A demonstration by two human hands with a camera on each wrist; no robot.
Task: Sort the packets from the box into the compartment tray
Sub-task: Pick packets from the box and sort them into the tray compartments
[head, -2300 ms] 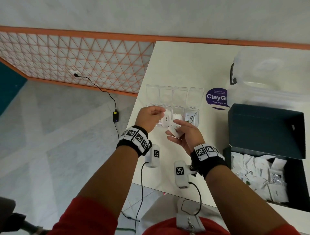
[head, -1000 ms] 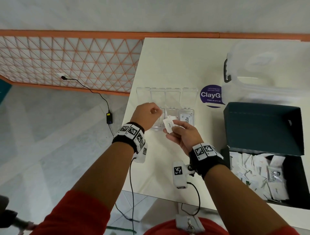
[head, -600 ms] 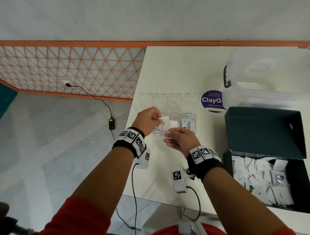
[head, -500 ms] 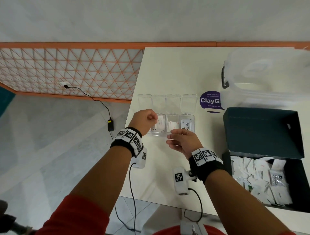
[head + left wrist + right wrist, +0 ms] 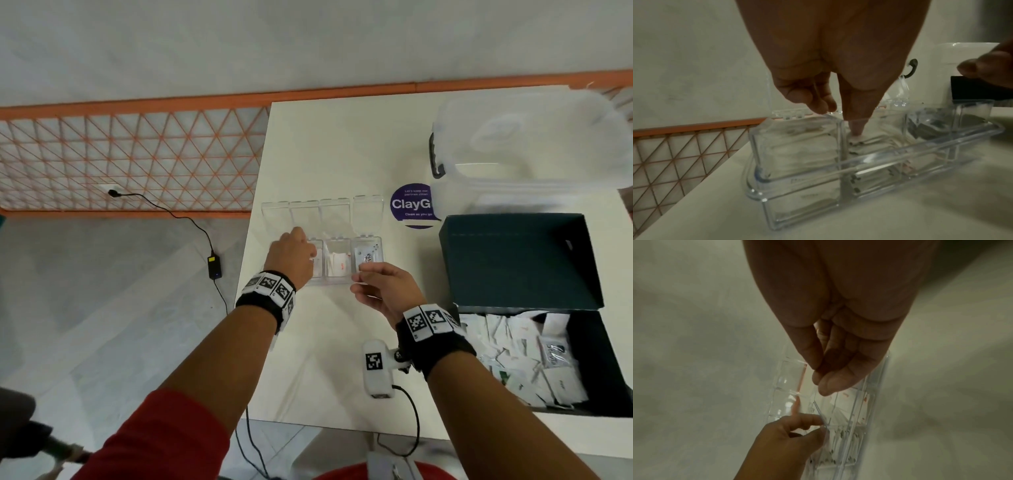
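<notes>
A person in red sleeves is leaning over a pale, smooth table [image 5: 329,359], both hands working at a clear plastic compartment tray [image 5: 337,282] near its left edge. The left hand [image 5: 293,255] is hovering over the tray's left end, one finger [image 5: 856,126] reaching straight down into the second compartment and pressing on the stack of white paper packets [image 5: 869,142] there, while its other fingers are curling loosely above the rim, gripping nothing. The right hand [image 5: 380,289] is hanging just in front of the tray's right end, thumb and fingers drawn close together and lightly bent; whether anything is pinched between them cannot be told. The tray is a rigid, transparent row of four rectangular cells with hinged lids [image 5: 322,214] lying open behind it; flat white sachets, some with red print, are filling the cells, and one marked in dark lettering is lying in the rightmost cell [image 5: 368,255]. Well to the right, a dark green cardboard box [image 5: 520,260] is sitting with its flap raised, holding a loose heap of crumpled white packets [image 5: 524,356]. Behind it are standing a frosted plastic tub [image 5: 527,144] and a round purple sticker [image 5: 411,205].
</notes>
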